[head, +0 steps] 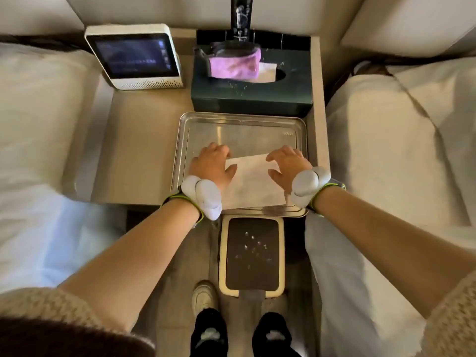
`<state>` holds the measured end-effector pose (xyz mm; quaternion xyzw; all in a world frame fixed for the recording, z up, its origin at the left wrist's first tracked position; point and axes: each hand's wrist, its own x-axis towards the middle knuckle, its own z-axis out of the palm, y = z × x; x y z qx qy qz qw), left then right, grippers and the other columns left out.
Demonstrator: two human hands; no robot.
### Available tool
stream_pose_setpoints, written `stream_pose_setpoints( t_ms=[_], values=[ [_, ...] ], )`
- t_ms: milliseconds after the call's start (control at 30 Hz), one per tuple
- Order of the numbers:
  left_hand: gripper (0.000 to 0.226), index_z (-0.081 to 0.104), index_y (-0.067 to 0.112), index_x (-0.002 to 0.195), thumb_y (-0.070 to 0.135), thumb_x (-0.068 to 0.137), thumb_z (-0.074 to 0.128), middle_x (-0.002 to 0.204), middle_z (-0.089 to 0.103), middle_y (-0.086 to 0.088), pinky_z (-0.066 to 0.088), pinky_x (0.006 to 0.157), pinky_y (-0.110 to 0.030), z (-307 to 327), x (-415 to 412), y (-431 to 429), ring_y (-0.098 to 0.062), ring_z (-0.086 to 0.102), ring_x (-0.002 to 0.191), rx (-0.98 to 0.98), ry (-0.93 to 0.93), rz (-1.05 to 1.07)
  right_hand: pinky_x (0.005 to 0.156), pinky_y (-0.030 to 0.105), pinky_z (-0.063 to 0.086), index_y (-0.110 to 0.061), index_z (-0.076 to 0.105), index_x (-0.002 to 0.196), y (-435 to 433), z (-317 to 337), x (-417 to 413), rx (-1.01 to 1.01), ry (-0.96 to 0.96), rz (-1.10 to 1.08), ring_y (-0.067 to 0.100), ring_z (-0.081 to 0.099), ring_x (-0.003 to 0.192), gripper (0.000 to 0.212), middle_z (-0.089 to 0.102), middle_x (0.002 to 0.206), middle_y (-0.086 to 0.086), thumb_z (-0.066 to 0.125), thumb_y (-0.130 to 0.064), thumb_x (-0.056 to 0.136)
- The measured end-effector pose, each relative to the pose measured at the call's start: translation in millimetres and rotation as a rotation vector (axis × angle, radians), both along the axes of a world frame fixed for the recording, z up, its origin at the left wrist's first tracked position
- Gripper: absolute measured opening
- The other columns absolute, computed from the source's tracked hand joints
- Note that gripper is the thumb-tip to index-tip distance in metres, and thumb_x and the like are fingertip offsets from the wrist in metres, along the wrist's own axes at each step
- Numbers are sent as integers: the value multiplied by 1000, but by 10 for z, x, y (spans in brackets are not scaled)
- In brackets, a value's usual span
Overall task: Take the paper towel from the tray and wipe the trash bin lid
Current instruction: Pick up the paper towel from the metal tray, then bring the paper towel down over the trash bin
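A white folded paper towel (251,181) lies flat in the near half of a metal tray (242,127) on the bedside table. My left hand (212,164) rests on the towel's left edge, fingers spread. My right hand (286,166) rests on its right edge, fingers spread too. Neither hand has lifted it. Below the tray, on the floor, stands the trash bin; its dark lid (252,252) with a cream rim carries several small water drops.
A dark tissue box (252,96) with a purple cloth (234,65) on top sits behind the tray. A white smart display (134,59) stands at the back left. Beds with white linen flank the table. My feet in black slippers (210,333) are near the bin.
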<state>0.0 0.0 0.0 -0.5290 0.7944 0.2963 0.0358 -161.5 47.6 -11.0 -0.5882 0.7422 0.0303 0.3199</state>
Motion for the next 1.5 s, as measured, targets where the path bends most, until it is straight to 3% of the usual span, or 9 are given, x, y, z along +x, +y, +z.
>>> stream_pose_setpoints(
  t_ms=[233,367,533,633,733,867,1133,1233,1500],
  values=[
    [25,53,8,109,18,86,54,123,47,-14,41,88,-41,-286,-40,-148,-31,45,113,-44,-103,-14,99,42,34,-11,44,119,-175,-268,-40,-61,73,20,34,36,121,33,42,130,15,49,-15,87],
    [18,59,9,99,7,83,52,112,61,-13,43,77,-35,-323,-50,-152,-32,56,100,55,-65,14,94,40,37,-11,53,107,-162,-279,-26,9,78,31,33,45,113,22,51,122,14,49,-19,87],
    [13,61,6,91,5,80,54,101,65,-15,43,75,-32,-169,106,84,-31,58,93,104,59,17,77,31,39,-4,54,97,244,-93,-4,-81,-162,86,30,51,98,17,56,107,16,55,-16,84],
    [5,60,6,86,7,81,57,95,62,-13,44,74,-35,-94,240,324,-28,56,86,79,109,9,73,28,42,-7,54,98,545,-42,29,-21,-258,48,23,55,87,16,62,101,12,55,-16,86],
    [4,59,8,86,10,83,57,90,59,-7,44,71,-33,-66,326,608,-23,55,82,95,143,-16,80,32,47,-9,53,101,804,-77,68,62,-291,41,21,55,88,18,63,102,11,55,-19,86],
    [7,58,10,90,11,84,55,97,61,-9,48,77,-38,-227,409,967,-25,57,87,203,87,-23,78,31,44,-7,54,100,1120,-227,125,139,-311,35,21,55,87,19,64,103,14,55,-19,86],
    [11,60,10,94,14,84,57,85,58,-2,46,72,-30,-934,508,1425,-21,57,82,448,-10,10,79,32,46,-9,54,103,1571,-841,243,266,-299,6,29,58,96,18,64,108,15,52,-18,88],
    [11,59,12,94,15,84,58,85,57,-1,49,79,-34,-1241,546,1513,-19,54,81,510,-27,8,77,27,43,-10,54,104,1694,-1107,278,287,-294,-2,27,58,96,18,64,108,14,52,-18,88],
    [13,61,1,94,5,81,59,96,66,-20,45,76,-32,-1820,492,1347,-29,58,85,495,59,56,78,28,41,-5,55,105,1603,-1697,268,218,-308,-40,31,58,99,21,64,107,18,54,-18,87]
  ],
)
